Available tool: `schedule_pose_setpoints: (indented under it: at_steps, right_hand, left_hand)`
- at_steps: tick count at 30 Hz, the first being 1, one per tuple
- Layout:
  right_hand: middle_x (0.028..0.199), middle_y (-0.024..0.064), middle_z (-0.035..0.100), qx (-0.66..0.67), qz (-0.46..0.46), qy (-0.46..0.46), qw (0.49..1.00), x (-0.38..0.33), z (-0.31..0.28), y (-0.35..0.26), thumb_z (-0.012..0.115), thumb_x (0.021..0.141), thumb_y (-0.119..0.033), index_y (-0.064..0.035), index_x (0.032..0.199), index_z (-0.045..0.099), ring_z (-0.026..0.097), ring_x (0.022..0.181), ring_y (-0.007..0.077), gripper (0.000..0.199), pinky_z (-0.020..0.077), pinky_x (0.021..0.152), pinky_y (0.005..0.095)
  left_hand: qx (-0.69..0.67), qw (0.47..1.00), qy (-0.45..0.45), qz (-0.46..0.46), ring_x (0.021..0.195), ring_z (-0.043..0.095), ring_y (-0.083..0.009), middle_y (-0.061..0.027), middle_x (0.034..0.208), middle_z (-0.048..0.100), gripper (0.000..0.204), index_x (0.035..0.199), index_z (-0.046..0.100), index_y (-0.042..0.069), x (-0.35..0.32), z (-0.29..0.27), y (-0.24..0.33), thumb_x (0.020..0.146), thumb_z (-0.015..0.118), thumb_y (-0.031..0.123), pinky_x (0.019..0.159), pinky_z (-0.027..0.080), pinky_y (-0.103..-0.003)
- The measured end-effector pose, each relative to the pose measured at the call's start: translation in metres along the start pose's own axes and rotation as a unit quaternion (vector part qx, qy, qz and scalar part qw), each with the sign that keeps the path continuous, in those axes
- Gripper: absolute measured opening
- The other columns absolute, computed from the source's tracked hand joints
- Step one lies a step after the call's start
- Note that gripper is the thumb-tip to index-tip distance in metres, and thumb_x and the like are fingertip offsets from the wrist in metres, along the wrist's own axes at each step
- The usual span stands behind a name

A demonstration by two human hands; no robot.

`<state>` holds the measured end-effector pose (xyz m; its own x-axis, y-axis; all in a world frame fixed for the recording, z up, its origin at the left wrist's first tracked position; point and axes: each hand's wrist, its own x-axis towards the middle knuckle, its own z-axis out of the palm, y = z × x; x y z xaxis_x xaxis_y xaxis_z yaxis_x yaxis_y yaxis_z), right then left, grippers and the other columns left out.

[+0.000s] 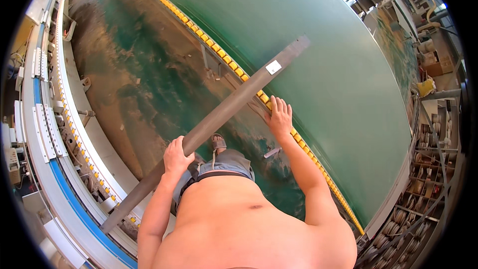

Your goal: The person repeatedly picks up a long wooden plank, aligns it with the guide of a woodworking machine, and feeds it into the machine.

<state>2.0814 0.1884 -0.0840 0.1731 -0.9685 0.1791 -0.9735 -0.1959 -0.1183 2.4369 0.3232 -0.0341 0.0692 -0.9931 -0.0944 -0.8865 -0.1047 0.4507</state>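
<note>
A long, narrow brown-grey board slants from the lower left up to the right. Its far end rests over the green table, and a white label is stuck near that end. My left hand is closed round the board's near edge, in front of my body. My right hand lies on the row of yellow rollers along the table's edge, just beside the board, its fingers stretched out. Whether its fingertips touch the board I cannot tell. The board's near end reaches over the machine at the left.
A blue strip and a white rail with small yellow rollers run along the machine. Between machine and table lies a dusty green floor. Storage racks with coiled rolls stand at the right, with a yellow bag near them.
</note>
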Motion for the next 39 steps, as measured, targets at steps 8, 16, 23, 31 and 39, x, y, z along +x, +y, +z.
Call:
schedule_pose_setpoints:
  at_steps: [8,16,23,31,39]
  right_hand:
    - [0.134,0.0141,0.048,0.051,-0.028,-0.022,0.998,0.053,0.008,-0.035,0.062,0.086,-0.032,-0.0077,0.134,0.046,0.042,0.127,0.0313,0.056,0.0298,0.108,0.0496]
    - [0.097,0.0147,0.068,0.274,0.198,0.117,0.934,0.194,0.017,-0.015,0.060,0.089,-0.025,-0.0031,0.104,0.066,0.066,0.093,0.0273,0.027,0.0499,0.083,0.0365]
    - [0.097,0.0111,0.067,0.145,0.290,0.116,0.939,0.329,0.031,0.026,0.059,0.086,-0.031,-0.0087,0.098,0.069,0.063,0.094,0.0279,0.027,0.0490,0.083,0.0388]
    - [0.116,0.0116,0.063,0.027,0.317,0.057,0.946,0.445,0.035,0.017,0.062,0.082,-0.042,-0.0118,0.106,0.069,0.054,0.115,0.0286,0.040,0.0440,0.097,0.0400]
    - [0.109,0.0113,0.067,0.090,0.341,-0.028,0.935,0.540,0.081,0.003,0.061,0.078,-0.046,-0.0141,0.099,0.073,0.062,0.104,0.0287,0.040,0.0486,0.090,0.0412]
  left_hand:
    - [0.010,0.999,0.048,0.000,0.098,0.058,-0.0335,-0.0154,0.105,0.060,0.067,0.118,0.051,0.004,0.041,-0.016,-0.032,0.062,0.082,0.021,0.085,0.047,-0.043]
    - [-0.017,0.999,0.041,-0.016,0.098,0.058,-0.0328,-0.0142,0.105,0.061,0.064,0.115,0.052,0.006,0.085,-0.027,-0.069,0.061,0.082,0.020,0.085,0.045,-0.044]
    - [-0.031,0.998,0.057,-0.025,0.099,0.058,-0.0319,-0.0122,0.103,0.060,0.063,0.114,0.052,0.008,0.128,-0.040,-0.092,0.060,0.082,0.017,0.085,0.045,-0.043]
    - [-0.012,0.996,0.075,-0.046,0.100,0.057,-0.0318,-0.0118,0.104,0.060,0.059,0.112,0.053,0.008,0.174,-0.062,-0.123,0.060,0.080,0.016,0.089,0.043,-0.043]
    - [0.041,0.989,0.019,-0.144,0.108,0.055,-0.0282,-0.0107,0.110,0.061,0.063,0.114,0.054,0.008,0.214,-0.101,-0.145,0.058,0.082,0.015,0.105,0.032,-0.047]
